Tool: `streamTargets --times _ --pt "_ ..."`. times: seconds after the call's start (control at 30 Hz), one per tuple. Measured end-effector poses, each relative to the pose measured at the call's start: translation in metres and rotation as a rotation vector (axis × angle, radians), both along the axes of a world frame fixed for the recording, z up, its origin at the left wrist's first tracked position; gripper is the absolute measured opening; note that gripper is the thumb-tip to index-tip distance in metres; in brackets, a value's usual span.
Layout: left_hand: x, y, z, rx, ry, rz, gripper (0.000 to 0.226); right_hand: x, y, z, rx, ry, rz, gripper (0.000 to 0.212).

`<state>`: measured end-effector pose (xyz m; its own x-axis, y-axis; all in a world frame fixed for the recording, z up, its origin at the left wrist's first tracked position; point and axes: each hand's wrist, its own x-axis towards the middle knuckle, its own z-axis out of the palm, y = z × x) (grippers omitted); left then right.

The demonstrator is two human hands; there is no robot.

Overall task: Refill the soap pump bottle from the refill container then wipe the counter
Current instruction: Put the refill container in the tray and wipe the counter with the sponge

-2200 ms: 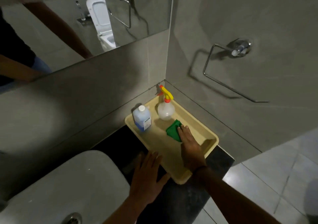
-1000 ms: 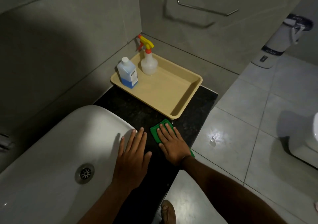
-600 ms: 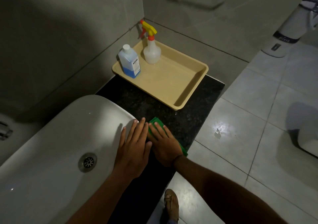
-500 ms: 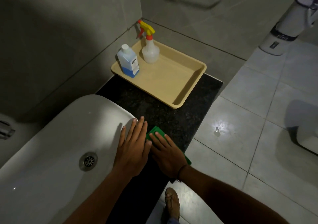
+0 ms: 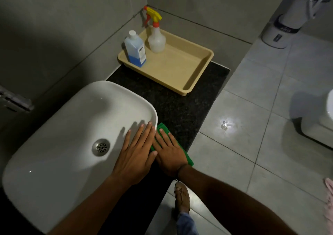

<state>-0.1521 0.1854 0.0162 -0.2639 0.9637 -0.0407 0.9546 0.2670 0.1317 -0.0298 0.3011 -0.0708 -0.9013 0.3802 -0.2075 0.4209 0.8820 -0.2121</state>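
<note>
Flat on counter [image 5: 182, 106]: right hand [image 5: 169, 155] over cloth [image 5: 163, 127].

1. Green cloth [image 5: 187, 158] mostly buried under the right hand [image 5: 169, 155], only edges poking out.
2. Label on the blue bottle [image 5: 135, 50] way too small to read.
3. Toilet [image 5: 324, 115] chopped off by the right edge.
4. Faucet [image 5: 14, 101] blurry, cut by the left edge.
5. White bin [image 5: 295, 14] clipped at the top.
6. Pink thing [image 5: 329, 204] at the right edge, can't tell what.
</note>
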Motion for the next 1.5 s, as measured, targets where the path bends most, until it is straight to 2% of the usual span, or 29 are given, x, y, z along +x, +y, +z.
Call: streamTargets --times 0.17,0.33,0.5,0.63,0.77,0.87,0.97,1.13,1.27,1.37,1.43,1.5 --pt "-0.001 -0.053 0.004 -0.074 -0.035 -0.031 0.074 0.06 -0.011 -0.005 0.007 -0.002 0.157 0.064" --pt "-0.001 -0.087 0.005 -0.056 -0.09 -0.029 0.074 0.032 -0.021 0.002 0.045 -0.006 0.003 0.062" --pt "-0.002 -0.109 0.002 -0.038 -0.087 -0.079 0.073 0.015 -0.088 -0.003 0.047 0.037 -0.049 0.064" --pt "-0.002 -0.131 0.002 -0.04 -0.079 -0.114 0.071 0.043 -0.147 -0.015 0.007 0.066 0.12 0.064" --pt "-0.006 -0.15 0.004 -0.02 -0.081 -0.136 0.069 0.067 -0.124 -0.013 0.012 0.027 0.249 0.062" --pt "-0.008 -0.154 0.003 0.001 -0.102 -0.133 0.068 0.052 -0.11 0.003 0.044 -0.001 0.13 0.062" --pt "-0.008 -0.153 0.0 -0.003 -0.108 -0.128 0.066 0.037 -0.145 0.006 0.045 0.009 0.033 0.064" --pt "-0.012 -0.153 -0.002 -0.004 -0.196 -0.119 0.064 0.049 -0.243 -0.011 0.02 0.045 0.215 0.064" --pt "-0.011 -0.154 0.001 0.017 -0.249 -0.094 0.062 0.079 -0.222 -0.006 0.014 0.006 0.368 0.064" --pt "-0.012 -0.153 0.002 0.036 -0.256 -0.09 0.061 0.068 -0.199 0.004 0.023 0.007 0.271 0.061" --pt "-0.011 -0.153 0.003 0.042 -0.264 -0.087 0.061 0.049 -0.219 0.003 -0.031 -0.024 0.147 0.062" --pt "-0.01 -0.154 0.004 0.046 -0.278 -0.077 0.06 0.036 -0.263 -0.004 -0.035 -0.05 0.167 0.064"
